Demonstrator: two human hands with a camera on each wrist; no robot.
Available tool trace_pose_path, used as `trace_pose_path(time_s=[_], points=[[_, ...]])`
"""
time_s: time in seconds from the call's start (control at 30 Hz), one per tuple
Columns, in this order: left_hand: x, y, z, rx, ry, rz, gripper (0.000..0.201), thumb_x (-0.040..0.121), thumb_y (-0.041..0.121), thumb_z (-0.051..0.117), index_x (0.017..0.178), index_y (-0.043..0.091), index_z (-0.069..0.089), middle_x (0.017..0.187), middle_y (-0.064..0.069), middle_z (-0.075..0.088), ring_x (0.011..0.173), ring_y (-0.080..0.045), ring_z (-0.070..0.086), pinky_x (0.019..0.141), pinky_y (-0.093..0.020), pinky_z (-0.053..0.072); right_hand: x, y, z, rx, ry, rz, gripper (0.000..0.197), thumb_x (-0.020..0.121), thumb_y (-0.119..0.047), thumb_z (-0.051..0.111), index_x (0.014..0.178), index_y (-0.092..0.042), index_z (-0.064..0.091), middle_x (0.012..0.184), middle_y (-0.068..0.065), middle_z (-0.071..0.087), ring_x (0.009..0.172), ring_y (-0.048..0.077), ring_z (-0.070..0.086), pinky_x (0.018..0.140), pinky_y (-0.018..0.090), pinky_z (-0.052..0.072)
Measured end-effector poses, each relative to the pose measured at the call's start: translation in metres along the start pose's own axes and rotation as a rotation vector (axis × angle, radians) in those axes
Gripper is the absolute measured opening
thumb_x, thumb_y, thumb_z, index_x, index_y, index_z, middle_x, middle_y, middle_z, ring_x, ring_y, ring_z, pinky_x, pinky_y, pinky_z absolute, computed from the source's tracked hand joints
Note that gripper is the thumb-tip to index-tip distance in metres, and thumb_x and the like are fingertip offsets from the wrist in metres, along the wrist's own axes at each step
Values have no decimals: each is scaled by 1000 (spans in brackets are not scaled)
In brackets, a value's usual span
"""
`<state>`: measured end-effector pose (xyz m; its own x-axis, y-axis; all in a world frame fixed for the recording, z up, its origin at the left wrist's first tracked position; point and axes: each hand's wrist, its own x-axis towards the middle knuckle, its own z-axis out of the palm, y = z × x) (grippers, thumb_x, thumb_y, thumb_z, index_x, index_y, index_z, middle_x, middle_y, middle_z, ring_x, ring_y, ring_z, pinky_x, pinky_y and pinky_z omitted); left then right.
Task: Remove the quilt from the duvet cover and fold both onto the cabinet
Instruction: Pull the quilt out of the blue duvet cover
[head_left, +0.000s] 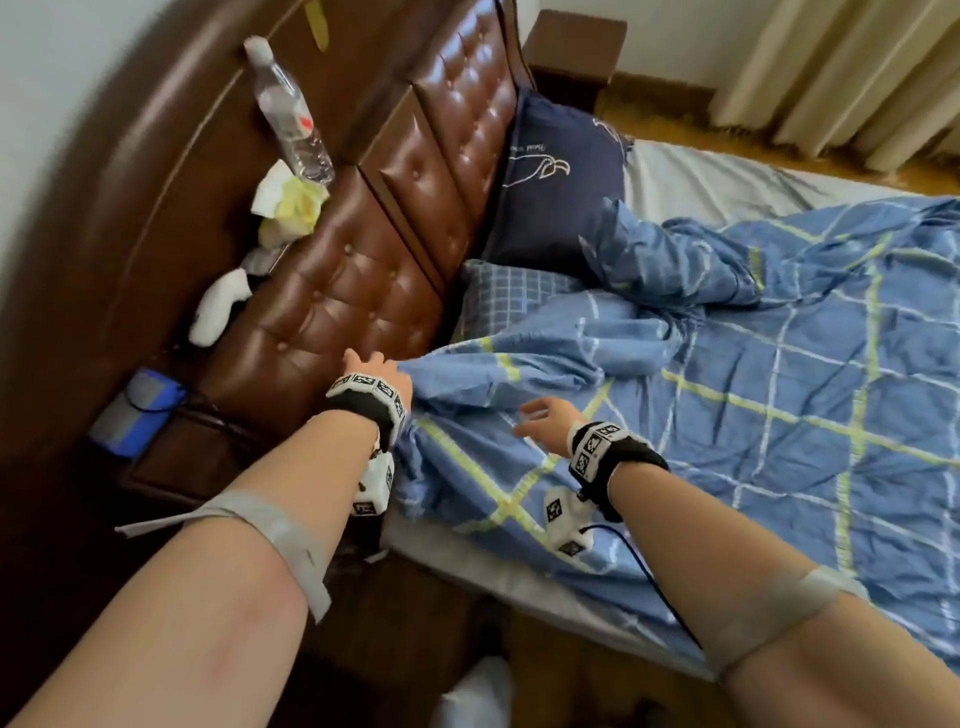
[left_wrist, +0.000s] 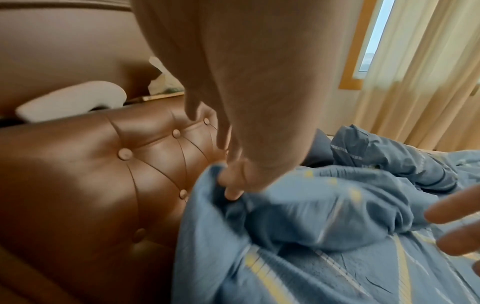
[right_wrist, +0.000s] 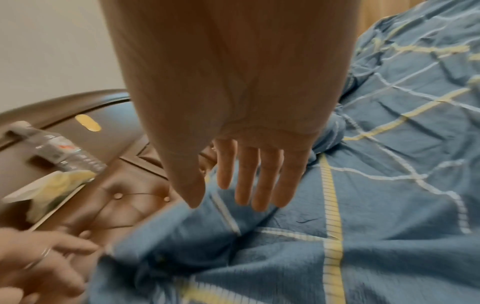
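Note:
A blue duvet cover (head_left: 727, 395) with yellow and white check lines lies rumpled over the bed, the quilt inside it hidden. My left hand (head_left: 374, 371) pinches its near corner (left_wrist: 215, 185) by the brown padded headboard (head_left: 332, 306), thumb and a finger curled into the cloth. My right hand (head_left: 540, 415) hovers just above the cover a little to the right, fingers (right_wrist: 249, 176) straight and spread, holding nothing. The cover (right_wrist: 363, 185) fills the right wrist view under that hand.
On the headboard ledge lie a water bottle (head_left: 291, 114), crumpled tissues (head_left: 288, 202) and a white object (head_left: 218, 306). A dark blue pillow (head_left: 556, 171) leans on the headboard, a checked pillow (head_left: 504, 296) below it. A wooden nightstand (head_left: 576, 47) and curtains (head_left: 841, 78) stand beyond the bed.

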<state>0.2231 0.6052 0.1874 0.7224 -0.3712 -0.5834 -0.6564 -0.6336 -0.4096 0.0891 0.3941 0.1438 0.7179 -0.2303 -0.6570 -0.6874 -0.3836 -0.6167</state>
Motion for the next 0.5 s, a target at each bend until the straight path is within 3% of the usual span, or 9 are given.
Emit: trace_pose_path(time_s=[0.1, 0.2, 0.4, 0.5], points=[[6, 16, -3, -139, 3, 2, 41, 91, 32, 47, 130, 23, 57, 135, -7, 50, 128, -29, 41, 101, -50, 36, 1, 16, -5, 32, 24, 51, 45, 87, -21, 73, 129, -11, 58, 129, 12, 62, 113, 26, 61, 96, 35, 50], [16, 45, -15, -256, 31, 68, 40, 92, 31, 50, 131, 25, 56, 135, -7, 49, 128, -29, 43, 100, -47, 40, -8, 32, -21, 29, 34, 78, 46, 90, -18, 70, 132, -10, 55, 131, 12, 61, 118, 27, 59, 93, 31, 48], [22, 144, -82, -402, 35, 321, 40, 93, 27, 52, 133, 28, 55, 135, -5, 54, 118, -32, 58, 92, -43, 50, -42, 95, -81, 86, 122, 182, 42, 88, -22, 72, 127, -15, 59, 125, 11, 65, 111, 26, 63, 98, 39, 50], [3, 213, -136, -369, 69, 478, 41, 93, 27, 52, 133, 31, 55, 135, -1, 56, 118, -29, 59, 92, -39, 49, -82, 134, -128, 93, 230, 201, 45, 88, -25, 72, 130, -16, 57, 127, 8, 63, 112, 24, 62, 93, 34, 50]])
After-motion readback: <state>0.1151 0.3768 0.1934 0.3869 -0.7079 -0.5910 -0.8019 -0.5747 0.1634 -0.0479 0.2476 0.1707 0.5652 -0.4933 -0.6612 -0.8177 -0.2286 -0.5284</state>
